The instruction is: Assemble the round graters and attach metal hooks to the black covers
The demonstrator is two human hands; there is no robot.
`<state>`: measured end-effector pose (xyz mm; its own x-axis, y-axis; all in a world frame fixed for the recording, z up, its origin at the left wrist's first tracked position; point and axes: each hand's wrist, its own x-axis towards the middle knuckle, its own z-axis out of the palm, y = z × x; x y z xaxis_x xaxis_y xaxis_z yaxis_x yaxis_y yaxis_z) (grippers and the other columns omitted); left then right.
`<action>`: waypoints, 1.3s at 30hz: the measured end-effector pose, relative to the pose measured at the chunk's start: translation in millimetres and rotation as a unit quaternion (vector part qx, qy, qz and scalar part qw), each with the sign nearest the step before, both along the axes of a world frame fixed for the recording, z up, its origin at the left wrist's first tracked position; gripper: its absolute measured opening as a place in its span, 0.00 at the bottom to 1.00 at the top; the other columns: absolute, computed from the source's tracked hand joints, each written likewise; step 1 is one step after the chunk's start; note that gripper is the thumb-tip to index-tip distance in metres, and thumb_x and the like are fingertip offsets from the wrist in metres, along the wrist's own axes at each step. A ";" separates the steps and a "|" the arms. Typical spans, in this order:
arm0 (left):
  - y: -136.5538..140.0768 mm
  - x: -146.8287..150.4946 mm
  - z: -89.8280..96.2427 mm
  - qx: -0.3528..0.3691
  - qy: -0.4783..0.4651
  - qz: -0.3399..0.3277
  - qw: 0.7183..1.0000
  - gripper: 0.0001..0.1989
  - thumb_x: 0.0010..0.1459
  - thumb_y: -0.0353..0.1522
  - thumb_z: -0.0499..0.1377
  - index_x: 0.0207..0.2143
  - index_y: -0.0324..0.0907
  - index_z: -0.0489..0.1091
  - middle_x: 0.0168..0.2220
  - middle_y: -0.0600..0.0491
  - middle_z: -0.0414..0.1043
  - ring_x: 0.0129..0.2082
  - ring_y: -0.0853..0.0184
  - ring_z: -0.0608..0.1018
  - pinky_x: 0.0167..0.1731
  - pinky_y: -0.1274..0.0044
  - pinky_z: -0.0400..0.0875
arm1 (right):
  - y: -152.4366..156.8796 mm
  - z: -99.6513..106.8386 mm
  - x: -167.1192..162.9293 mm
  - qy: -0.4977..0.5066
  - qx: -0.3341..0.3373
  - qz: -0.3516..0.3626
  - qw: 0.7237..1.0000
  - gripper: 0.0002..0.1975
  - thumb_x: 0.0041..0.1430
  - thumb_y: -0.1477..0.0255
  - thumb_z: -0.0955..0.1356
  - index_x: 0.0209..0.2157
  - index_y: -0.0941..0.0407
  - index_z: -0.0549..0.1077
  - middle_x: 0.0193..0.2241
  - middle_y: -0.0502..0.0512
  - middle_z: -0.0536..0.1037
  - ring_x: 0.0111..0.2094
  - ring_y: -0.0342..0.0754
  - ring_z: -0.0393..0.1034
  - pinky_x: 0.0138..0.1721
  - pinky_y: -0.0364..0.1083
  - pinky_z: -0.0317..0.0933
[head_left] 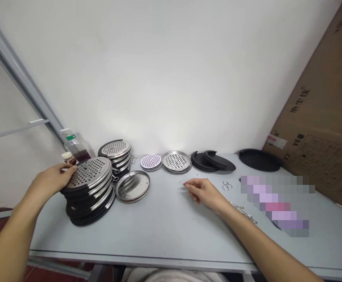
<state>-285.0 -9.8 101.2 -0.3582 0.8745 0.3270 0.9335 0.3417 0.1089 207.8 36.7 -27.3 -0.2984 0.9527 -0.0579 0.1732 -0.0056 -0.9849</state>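
Observation:
At the left, my left hand [56,176] grips the rim of the top round grater [90,172], thumb on its perforated steel face. That grater lies on a stack of several more with black rims [90,219]. My right hand [202,190] is over the middle of the table, fingers curled in with nothing visible in them. Nearest to it are a steel grater disc [177,161] with raised teeth and some small metal rings [226,185]. Shallow steel dishes [132,186] lie beside the stack. Metal wire loops [243,211] lie partly behind my right forearm.
Behind stands a second grater stack [115,149]. Along the wall lie a lilac perforated disc [151,161], black crescent-cut covers [221,161] and a black round tray [259,159]. A large cardboard box [315,137] leans at right, bottles [77,147] stand at left. One item is pixelated.

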 end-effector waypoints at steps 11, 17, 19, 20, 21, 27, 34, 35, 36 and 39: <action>-33.3 107.3 8.0 0.228 0.111 -0.002 0.967 0.22 0.67 0.46 0.46 0.50 0.44 0.69 0.46 0.49 0.74 0.47 0.60 0.74 0.48 0.72 0.67 | 0.7 -2.2 -0.4 -0.046 0.026 -0.013 0.999 0.12 0.56 0.65 0.66 0.36 0.58 0.77 0.16 0.45 0.68 0.16 0.41 0.60 0.20 0.41 0.56; -8.6 204.1 -54.9 -0.008 0.017 -0.285 0.958 0.13 0.64 0.41 0.53 0.39 0.44 0.74 0.42 0.49 0.76 0.43 0.59 0.77 0.42 0.74 0.67 | -3.7 -3.7 -1.7 -0.255 0.233 -0.073 0.936 0.12 0.60 0.67 0.65 0.36 0.57 0.79 0.27 0.55 0.78 0.31 0.50 0.70 0.37 0.47 0.62; 6.4 216.3 -72.5 -0.066 0.008 -0.274 0.959 0.13 0.63 0.40 0.53 0.38 0.43 0.73 0.39 0.49 0.76 0.39 0.59 0.78 0.37 0.73 0.67 | -6.9 -3.5 -1.9 -0.312 0.278 -0.061 0.906 0.13 0.61 0.67 0.66 0.40 0.58 0.79 0.35 0.60 0.79 0.40 0.54 0.71 0.44 0.50 0.61; 12.8 218.7 -78.8 -0.081 0.004 -0.265 0.961 0.13 0.63 0.39 0.53 0.38 0.43 0.73 0.37 0.49 0.76 0.37 0.59 0.78 0.35 0.73 0.66 | -8.8 -2.9 -2.0 -0.334 0.288 -0.041 0.897 0.13 0.62 0.66 0.66 0.42 0.58 0.78 0.39 0.61 0.78 0.43 0.55 0.70 0.47 0.51 0.60; 18.1 219.3 -83.4 -0.092 0.001 -0.258 0.962 0.13 0.63 0.39 0.52 0.37 0.43 0.72 0.36 0.49 0.77 0.36 0.59 0.78 0.34 0.74 0.65 | -10.9 -2.1 -2.0 -0.352 0.294 -0.017 0.889 0.15 0.62 0.65 0.66 0.44 0.58 0.77 0.42 0.63 0.77 0.47 0.57 0.68 0.50 0.52 0.59; 26.5 212.2 -94.4 -0.112 0.028 -0.261 0.959 0.15 0.63 0.40 0.48 0.35 0.45 0.73 0.35 0.49 0.77 0.35 0.56 0.79 0.30 0.73 0.63 | -33.1 4.9 3.8 -0.423 0.235 0.133 0.865 0.37 0.63 0.48 0.60 0.67 0.52 0.52 0.69 0.64 0.47 0.69 0.65 0.36 0.65 0.65 0.31; 19.1 212.4 -99.8 -0.121 0.033 -0.234 0.964 0.13 0.59 0.37 0.50 0.37 0.48 0.74 0.40 0.49 0.78 0.36 0.52 0.79 0.30 0.69 0.64 | -61.8 11.8 21.1 -0.417 0.183 0.124 0.881 0.42 0.59 0.42 0.59 0.68 0.46 0.45 0.70 0.58 0.35 0.70 0.62 0.21 0.63 0.68 0.15; 18.6 212.6 -99.9 -0.124 0.027 -0.229 0.965 0.12 0.58 0.36 0.50 0.38 0.48 0.74 0.40 0.49 0.78 0.36 0.51 0.79 0.30 0.69 0.64 | -63.4 12.8 22.1 -0.414 0.181 0.121 0.884 0.43 0.58 0.42 0.59 0.68 0.46 0.45 0.70 0.58 0.35 0.70 0.62 0.21 0.63 0.68 0.15; 18.2 212.8 -99.8 -0.128 0.020 -0.224 0.966 0.12 0.58 0.36 0.51 0.38 0.49 0.74 0.40 0.49 0.78 0.36 0.51 0.79 0.30 0.69 0.64 | -64.6 13.7 22.7 -0.411 0.178 0.120 0.886 0.43 0.58 0.42 0.60 0.68 0.45 0.45 0.70 0.58 0.36 0.70 0.62 0.20 0.63 0.68 0.14; 17.4 212.9 -98.9 -0.133 0.000 -0.210 0.969 0.13 0.58 0.35 0.51 0.41 0.48 0.73 0.43 0.48 0.77 0.38 0.51 0.79 0.30 0.69 0.65 | -68.1 15.9 22.4 -0.410 0.168 0.121 0.888 0.44 0.57 0.42 0.61 0.68 0.45 0.45 0.70 0.57 0.35 0.69 0.63 0.18 0.62 0.69 0.12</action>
<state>-72.1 7.6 2.3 0.0468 0.9964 0.0704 0.9963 -0.0517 0.0682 230.2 -31.4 -11.4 -0.4857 0.8709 -0.0751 0.7889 0.3997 -0.4667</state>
